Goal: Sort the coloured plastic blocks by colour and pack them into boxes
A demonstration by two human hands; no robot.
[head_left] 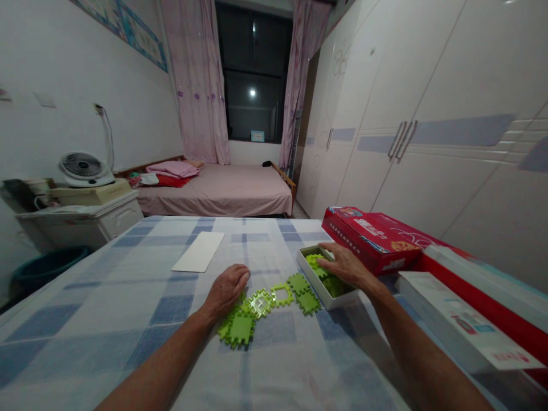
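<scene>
Green toothed building pieces (242,330) lie in a bent row on the checked cloth. Among them are a light-green piece with a cross inside (260,303), a hollow square frame (282,294) and darker solid squares (307,302). My left hand (228,288) rests at the left end of the row, fingers curled in; what they may hold is hidden. My right hand (346,264) reaches over an open white box (340,301), fingers apart at its rim and over the green pieces inside (317,264). No piece shows lifted in it.
A white rectangular card or lid (199,252) lies beyond my left hand. Red boxes (372,237) and a white printed box (462,325) crowd the right side, close to my right forearm. Behind the table stand a bed (240,185) and a tall wardrobe (385,114).
</scene>
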